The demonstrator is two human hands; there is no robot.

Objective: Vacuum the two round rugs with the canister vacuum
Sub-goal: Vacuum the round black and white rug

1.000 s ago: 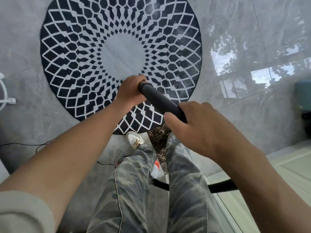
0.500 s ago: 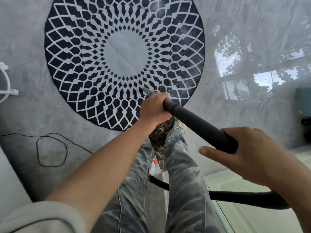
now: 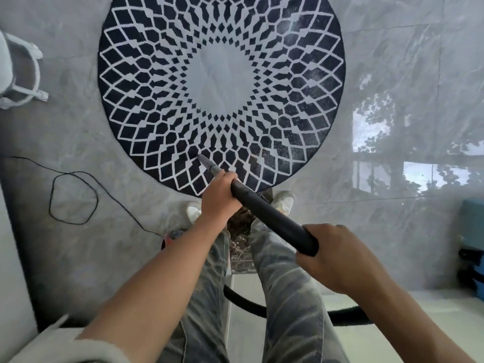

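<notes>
A round black-and-white patterned rug lies on the grey tiled floor ahead of my feet. I hold the dark vacuum wand with both hands. My left hand grips its front end, just behind the thin grey nozzle, whose tip rests on the near edge of the rug. My right hand grips the rear end of the wand. The black hose runs from there behind my legs. The canister is mostly hidden; a second rug is not in view.
A thin black cord loops on the floor at the left. A white stool frame stands at the far left. A blue box sits at the right edge. A dark doormat lies between my shoes.
The wand has swung out and down, so the nozzle now shows and touches the rug's near edge. Both hands moved down and right along with it, and the view pulled back.
</notes>
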